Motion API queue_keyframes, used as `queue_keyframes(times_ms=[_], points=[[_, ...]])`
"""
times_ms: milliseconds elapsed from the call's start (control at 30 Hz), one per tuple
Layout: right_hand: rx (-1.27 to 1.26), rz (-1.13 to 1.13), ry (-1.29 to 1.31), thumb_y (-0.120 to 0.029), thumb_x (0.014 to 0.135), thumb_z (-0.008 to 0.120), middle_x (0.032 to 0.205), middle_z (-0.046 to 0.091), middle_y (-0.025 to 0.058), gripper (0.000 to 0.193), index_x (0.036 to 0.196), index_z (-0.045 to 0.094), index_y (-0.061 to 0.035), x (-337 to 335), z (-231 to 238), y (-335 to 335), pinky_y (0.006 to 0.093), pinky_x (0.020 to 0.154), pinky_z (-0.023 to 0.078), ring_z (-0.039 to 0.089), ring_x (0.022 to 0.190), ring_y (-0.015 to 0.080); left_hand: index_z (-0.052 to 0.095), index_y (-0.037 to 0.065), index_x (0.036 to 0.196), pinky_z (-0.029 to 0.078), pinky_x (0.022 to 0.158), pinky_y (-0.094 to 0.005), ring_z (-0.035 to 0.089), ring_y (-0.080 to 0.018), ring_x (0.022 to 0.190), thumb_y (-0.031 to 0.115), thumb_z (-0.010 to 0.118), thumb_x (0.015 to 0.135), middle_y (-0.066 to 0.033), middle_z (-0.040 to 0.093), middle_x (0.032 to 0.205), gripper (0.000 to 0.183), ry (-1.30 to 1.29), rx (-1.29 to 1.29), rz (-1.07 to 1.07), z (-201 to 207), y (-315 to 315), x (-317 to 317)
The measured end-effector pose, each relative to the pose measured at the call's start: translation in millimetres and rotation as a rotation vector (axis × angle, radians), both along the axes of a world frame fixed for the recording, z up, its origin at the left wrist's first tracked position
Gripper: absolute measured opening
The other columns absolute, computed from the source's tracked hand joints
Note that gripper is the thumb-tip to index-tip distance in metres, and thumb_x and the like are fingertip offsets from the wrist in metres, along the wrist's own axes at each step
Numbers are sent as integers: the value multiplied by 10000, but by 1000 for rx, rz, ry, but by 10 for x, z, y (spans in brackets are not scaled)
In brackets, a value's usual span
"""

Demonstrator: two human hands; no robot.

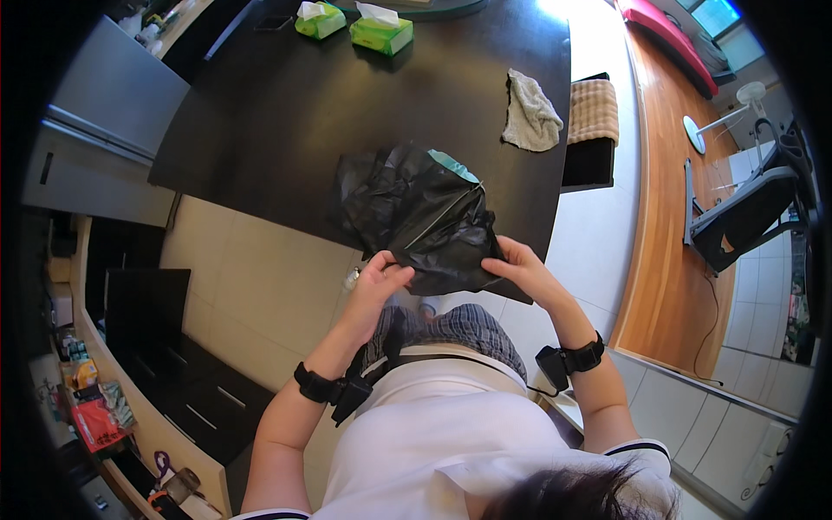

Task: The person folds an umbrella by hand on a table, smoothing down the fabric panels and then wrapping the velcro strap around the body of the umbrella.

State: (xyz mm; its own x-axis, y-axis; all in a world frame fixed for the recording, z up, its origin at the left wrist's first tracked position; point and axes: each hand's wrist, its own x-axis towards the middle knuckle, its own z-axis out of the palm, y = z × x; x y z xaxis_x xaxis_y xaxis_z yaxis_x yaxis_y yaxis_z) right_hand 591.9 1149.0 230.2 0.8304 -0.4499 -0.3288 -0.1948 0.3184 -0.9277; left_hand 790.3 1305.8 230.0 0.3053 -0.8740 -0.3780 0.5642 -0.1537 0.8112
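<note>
A crumpled black plastic bag lies spread over the near edge of the dark table, its lower part hanging past that edge. My left hand pinches the bag's near edge at its left corner. At the right corner my right hand has the same edge between thumb and fingers. A strip of something teal shows at the bag's far side; most of it is hidden by the black plastic, and I cannot tell its kind.
Two green tissue boxes, one a larger box, stand at the table's far end. A grey cloth lies near its right edge. Right of the table is a chair with a tan cushion; a treadmill stands farther right. Drawers are at left.
</note>
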Motion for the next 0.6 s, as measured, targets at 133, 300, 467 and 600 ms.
queue_keyframes(times_ms=[133, 300, 467, 600], points=[[-15, -176, 46, -152, 867, 573, 852, 578, -26, 194, 981, 558, 5, 52, 34, 11, 198, 714, 406, 502, 771, 36, 519, 94, 821, 385, 711, -195, 505, -27, 728, 76, 599, 832, 42, 565, 757, 83, -177, 68, -85, 5, 85, -6], [-149, -238, 72, -191, 870, 579, 675, 434, -79, 220, 731, 504, -38, -39, 74, -42, 202, 580, 315, 380, 658, 18, 515, 87, 736, 378, 678, -183, 481, -20, 710, 80, 616, 822, 53, 534, 726, 133, -377, 58, -80, 22, 189, 18], [-229, -198, 136, -208, 875, 575, 656, 379, -83, 254, 693, 476, -61, -80, 176, -61, 202, 576, 286, 346, 649, 19, 521, 51, 760, 395, 701, -219, 483, -53, 714, 98, 613, 821, 29, 534, 723, 121, -446, 50, -116, -35, 275, 69], [-308, -366, 114, -233, 891, 535, 821, 528, -26, 172, 851, 542, -67, -194, 70, -101, 197, 763, 348, 480, 796, 53, 516, 25, 1006, 410, 772, -299, 503, -193, 854, 195, 670, 762, -77, 530, 914, 335, -1105, 210, -45, -303, 443, 235]])
